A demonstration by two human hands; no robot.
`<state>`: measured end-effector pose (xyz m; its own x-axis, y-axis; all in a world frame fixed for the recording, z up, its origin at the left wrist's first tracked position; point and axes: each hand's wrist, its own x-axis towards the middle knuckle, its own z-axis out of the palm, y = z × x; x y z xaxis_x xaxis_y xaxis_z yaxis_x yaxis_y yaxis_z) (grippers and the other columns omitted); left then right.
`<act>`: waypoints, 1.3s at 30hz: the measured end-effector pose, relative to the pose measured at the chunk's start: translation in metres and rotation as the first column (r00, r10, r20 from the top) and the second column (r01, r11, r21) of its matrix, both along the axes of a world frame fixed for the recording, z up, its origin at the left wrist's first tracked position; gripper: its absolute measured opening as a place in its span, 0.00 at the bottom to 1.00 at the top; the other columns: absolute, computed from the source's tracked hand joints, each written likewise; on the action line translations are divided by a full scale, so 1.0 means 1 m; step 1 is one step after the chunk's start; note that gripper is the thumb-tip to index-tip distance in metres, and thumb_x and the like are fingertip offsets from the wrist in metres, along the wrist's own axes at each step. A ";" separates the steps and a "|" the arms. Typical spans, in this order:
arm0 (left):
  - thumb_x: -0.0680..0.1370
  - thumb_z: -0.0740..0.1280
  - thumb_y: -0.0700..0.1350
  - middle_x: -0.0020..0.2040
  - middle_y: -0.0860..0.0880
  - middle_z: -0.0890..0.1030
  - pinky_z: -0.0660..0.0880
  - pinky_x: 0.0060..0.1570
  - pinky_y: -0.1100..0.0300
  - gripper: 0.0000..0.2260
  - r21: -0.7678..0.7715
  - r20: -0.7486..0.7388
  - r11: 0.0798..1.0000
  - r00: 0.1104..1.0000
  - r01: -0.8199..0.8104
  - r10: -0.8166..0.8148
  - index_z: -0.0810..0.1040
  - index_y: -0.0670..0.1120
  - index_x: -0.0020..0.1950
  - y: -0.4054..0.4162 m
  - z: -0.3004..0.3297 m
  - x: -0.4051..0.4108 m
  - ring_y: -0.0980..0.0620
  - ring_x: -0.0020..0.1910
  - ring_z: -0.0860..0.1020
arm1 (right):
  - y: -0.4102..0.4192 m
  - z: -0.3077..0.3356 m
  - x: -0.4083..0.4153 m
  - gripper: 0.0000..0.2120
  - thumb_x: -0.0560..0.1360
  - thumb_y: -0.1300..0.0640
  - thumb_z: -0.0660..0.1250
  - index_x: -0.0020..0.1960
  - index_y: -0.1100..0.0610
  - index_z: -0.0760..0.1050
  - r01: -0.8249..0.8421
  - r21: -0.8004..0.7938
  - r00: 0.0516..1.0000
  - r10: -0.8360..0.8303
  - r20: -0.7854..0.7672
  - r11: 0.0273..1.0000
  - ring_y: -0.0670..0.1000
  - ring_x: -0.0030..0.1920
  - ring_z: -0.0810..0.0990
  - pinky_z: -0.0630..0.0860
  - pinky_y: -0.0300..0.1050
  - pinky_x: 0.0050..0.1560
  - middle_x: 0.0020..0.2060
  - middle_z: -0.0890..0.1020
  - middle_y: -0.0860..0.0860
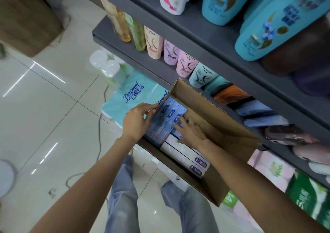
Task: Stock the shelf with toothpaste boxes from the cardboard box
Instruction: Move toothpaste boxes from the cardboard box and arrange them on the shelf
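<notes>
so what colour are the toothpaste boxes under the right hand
Blue and white, seen in the head view: toothpaste boxes, right hand.

Bright, even indoor light. Ceiling lamps glare in streaks on the glossy floor [44, 93]. Wide-angle bending at the edges; bottles [278, 27] at upper right smear with blur.

I see pastel plastic bottles [171, 54] in a row beside big turquoise bottles [278, 32]. Below sits a pale-blue tissue pack [132, 93], near a grey cable [100, 143] on glossy white floor tiles [44, 116].

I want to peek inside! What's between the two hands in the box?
In the head view, blue toothpaste boxes lie between the left hand and the right hand, inside the cardboard box.
</notes>
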<state>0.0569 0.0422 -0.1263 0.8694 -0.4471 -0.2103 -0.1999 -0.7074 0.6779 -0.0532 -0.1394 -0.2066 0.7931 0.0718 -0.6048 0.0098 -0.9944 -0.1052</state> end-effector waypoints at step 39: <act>0.72 0.67 0.45 0.36 0.48 0.84 0.78 0.32 0.62 0.08 -0.408 -0.805 0.904 0.417 0.128 -0.423 0.76 0.46 0.49 -0.038 0.256 -0.045 0.53 0.31 0.82 | 0.008 0.341 -0.093 0.27 0.69 0.61 0.67 0.67 0.49 0.68 0.311 0.052 0.455 -0.196 0.869 0.949 0.63 0.69 0.64 0.62 0.60 0.67 0.69 0.68 0.60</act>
<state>0.0119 0.0040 0.1298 0.1156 -0.7857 -0.6077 0.4362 -0.5094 0.7417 -0.1460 -0.1310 0.1343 0.8878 -0.2366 0.3948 -0.2167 -0.9716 -0.0950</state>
